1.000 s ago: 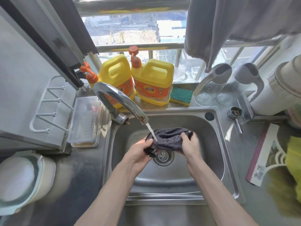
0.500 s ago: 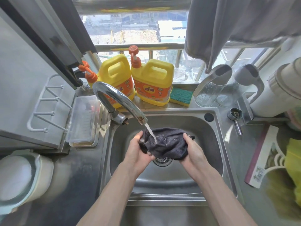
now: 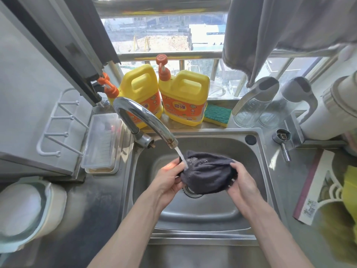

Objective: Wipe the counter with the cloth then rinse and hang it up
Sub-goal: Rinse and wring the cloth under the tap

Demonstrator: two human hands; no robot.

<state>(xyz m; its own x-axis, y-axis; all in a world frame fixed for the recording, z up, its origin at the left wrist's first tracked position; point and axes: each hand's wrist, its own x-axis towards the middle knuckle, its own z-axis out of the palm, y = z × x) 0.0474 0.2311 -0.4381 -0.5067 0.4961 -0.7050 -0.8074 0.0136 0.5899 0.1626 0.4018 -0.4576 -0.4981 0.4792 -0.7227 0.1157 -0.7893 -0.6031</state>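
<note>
Your left hand and right hand each grip one end of the dark cloth; it looks soaked, limp and heavy, so hold the bunched ends.

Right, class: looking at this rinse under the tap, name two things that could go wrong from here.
1. The stream strikes only the left part of the bunched cloth, so inner folds may stay dirty.
2. The left hand and right hand hold it above the drain; dropped, it could cover it.
</note>
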